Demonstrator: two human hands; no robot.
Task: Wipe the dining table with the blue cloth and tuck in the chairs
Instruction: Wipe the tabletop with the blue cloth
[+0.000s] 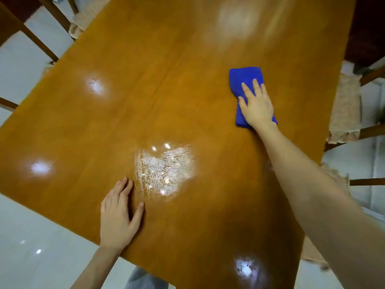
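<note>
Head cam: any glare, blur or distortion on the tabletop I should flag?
Head view: light reflections bloom on the table in several spots. The largest patch shows what look like wet wipe streaks. The far end is smeared by blur. The blue cloth and right hand are fairly sharp. The wide-angle lens skews the table edges.

This looks like the dining room of a home. A large polished wooden dining table (187, 90) fills most of the frame. Wooden chairs (31, 36) stand around it at the upper left and along the right edge, with beige seat cushions (345, 109) on them. Pale glossy floor tiles (31, 226) show at the lower left, and bright light spots (39, 167) glare off the tabletop.
</note>
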